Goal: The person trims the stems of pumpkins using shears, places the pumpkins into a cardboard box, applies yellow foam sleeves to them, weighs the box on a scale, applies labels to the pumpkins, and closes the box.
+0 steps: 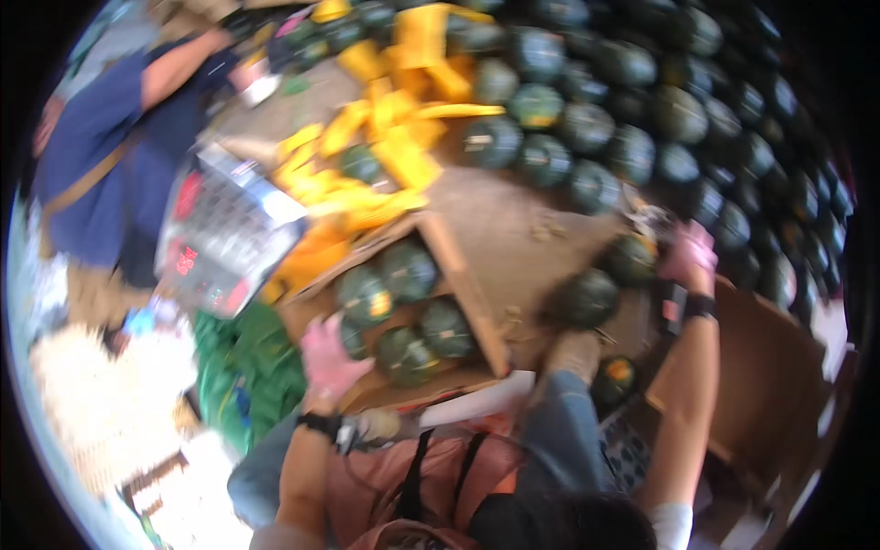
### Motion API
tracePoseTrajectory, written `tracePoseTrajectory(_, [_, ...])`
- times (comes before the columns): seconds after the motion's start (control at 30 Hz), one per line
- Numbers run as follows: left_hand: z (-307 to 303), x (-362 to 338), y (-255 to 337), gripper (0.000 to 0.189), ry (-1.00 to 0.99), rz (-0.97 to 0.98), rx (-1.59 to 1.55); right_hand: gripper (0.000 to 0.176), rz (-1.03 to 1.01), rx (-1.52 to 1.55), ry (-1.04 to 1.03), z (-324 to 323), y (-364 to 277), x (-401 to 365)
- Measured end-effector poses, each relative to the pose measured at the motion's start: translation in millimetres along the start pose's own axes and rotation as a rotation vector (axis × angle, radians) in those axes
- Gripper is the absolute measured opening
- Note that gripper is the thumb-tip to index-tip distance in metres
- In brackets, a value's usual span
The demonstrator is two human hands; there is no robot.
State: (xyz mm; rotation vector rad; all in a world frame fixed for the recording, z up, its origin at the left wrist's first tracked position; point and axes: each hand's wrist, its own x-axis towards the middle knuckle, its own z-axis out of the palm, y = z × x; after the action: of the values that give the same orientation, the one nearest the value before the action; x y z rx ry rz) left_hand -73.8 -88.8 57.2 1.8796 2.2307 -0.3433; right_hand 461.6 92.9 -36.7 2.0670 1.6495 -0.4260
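- The left hand [328,356], in a pink glove, lies at the near edge of the cardboard box [463,275], partly covering a boxed squash [354,337]; blur hides its grip.
- The right hand [689,255], also gloved, is against a loose squash [631,259]; I cannot tell whether its fingers clasp it.
- The squash pile [642,119] darkens towards the rim.
- A person in blue [101,156] is cut off beside a blurred scale [225,229].

My left hand [330,356] is at a cardboard box [463,275] of green squashes [408,270]; my right hand [689,255] is at the stacked pile [642,119].
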Motion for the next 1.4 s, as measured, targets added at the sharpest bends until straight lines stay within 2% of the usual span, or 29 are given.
tracePoseTrajectory(0.07, [-6.6, -9.8, 3.5, 0.097, -0.018, -0.116, 0.039, 0.084, -0.07, -0.016, -0.194, 12.0, 15.6, 27.6])
tracePoseTrajectory(0.1, [-1.7, -10.8, 2.5, 0.1, -0.011, -0.12, 0.012, 0.096, 0.107, 0.084, -0.148, 26.9, 34.2, 25.7])
tracePoseTrajectory(0.13, [2.1, -15.1, -3.2, 0.102, 0.019, -0.131, -0.014, 0.107, 0.136, 0.024, -0.097, 41.3, 39.8, 25.3])
tracePoseTrajectory(0.27, [-1.6, -11.2, -11.6, 0.102, 0.091, -0.191, -0.008, 0.114, 0.172, -0.081, -0.048, 28.0, 1.7, -0.6])
tracePoseTrajectory(0.3, [-1.2, -10.5, -13.8, 0.101, 0.088, -0.197, 0.018, 0.117, 0.176, -0.1, 0.004, 47.7, 11.3, 5.6])
tracePoseTrajectory(0.43, [-6.8, -1.9, -15.0, 0.099, 0.027, -0.192, 0.087, 0.111, 0.182, -0.171, 0.074, 48.9, 0.4, -1.2])
tracePoseTrajectory(0.5, [-6.4, -1.7, -18.4, 0.097, 0.037, -0.16, 0.125, 0.094, 0.134, -0.187, 0.127, 50.2, 3.4, -0.3])
tracePoseTrajectory(0.57, [-5.0, -2.3, -24.1, 0.095, 0.047, -0.129, 0.163, 0.091, 0.108, -0.169, 0.144, 50.0, 7.0, 2.0])
tracePoseTrajectory(0.63, [-2.1, 0.3, -31.0, 0.09, 0.126, -0.018, 0.161, 0.088, 0.088, -0.144, 0.163, 56.3, 15.5, 4.5])
tracePoseTrajectory(0.77, [14.0, 10.4, -39.8, 0.088, 0.259, 0.063, 0.136, 0.09, 0.037, -0.009, 0.172, 56.4, 19.6, -1.6])
tracePoseTrajectory(0.83, [25.4, 7.2, -45.3, 0.091, 0.328, 0.2, 0.017, 0.089, 0.005, 0.05, 0.11, 37.9, 10.1, -9.5])
tracePoseTrajectory(0.87, [25.4, 2.2, -48.4, 0.091, 0.331, 0.201, 0.015, 0.089, 0.007, 0.05, 0.114, 37.6, 12.9, -8.3])
tracePoseTrajectory(0.93, [14.1, -10.7, -53.8, 0.096, 0.391, 0.12, -0.529, 0.091, 0.004, 0.034, 0.059, 40.4, 19.2, -7.2])
tracePoseTrajectory(0.97, [-1.5, -15.8, -50.6, 0.1, 0.433, 0.015, -0.511, 0.093, 0.02, 0.076, 0.061, 37.5, 20.3, -12.7])
tracePoseTrajectory(1.0, [-12.7, -22.0, -52.0, 0.1, 0.442, 0.017, -0.508, 0.089, 0.006, 0.144, 0.066, 34.1, 21.6, -22.0])
tracePoseTrajectory(1.07, [-29.8, -34.6, -53.7, 0.104, 0.623, 0.116, -0.366, 0.081, -0.074, 0.238, 0.169, 49.2, 37.5, -19.7])
tracePoseTrajectory(1.1, [-41.6, -38.1, -51.0, 0.102, 0.648, 0.121, -0.302, 0.076, -0.197, 0.34, 0.313, 62.5, 46.6, -15.1])
tracePoseTrajectory(1.2, [-42.5, -55.0, -46.5, 0.102, 0.731, 0.141, -0.214, 0.068, -0.374, 0.69, 0.558, 66.0, 60.3, -30.4])
tracePoseTrajectory(1.27, [-41.9, -61.9, -40.8, 0.094, 0.693, 0.113, -0.23, 0.063, -0.168, 1.417, -0.076, 23.9, 49.9, -78.8])
tracePoseTrajectory(1.33, [-42.8, -68.3, -34.7, 0.09, 0.663, 0.147, -0.212, 0.062, -0.342, 1.674, 0.29, 36.5, 38.6, -112.9])
tracePoseTrajectory(1.4, [-40.9, -66.7, -27.4, 0.087, 0.68, 0.135, -0.213, 0.052, -0.327, 1.755, 0.182, 27.6, 36.5, -138.1])
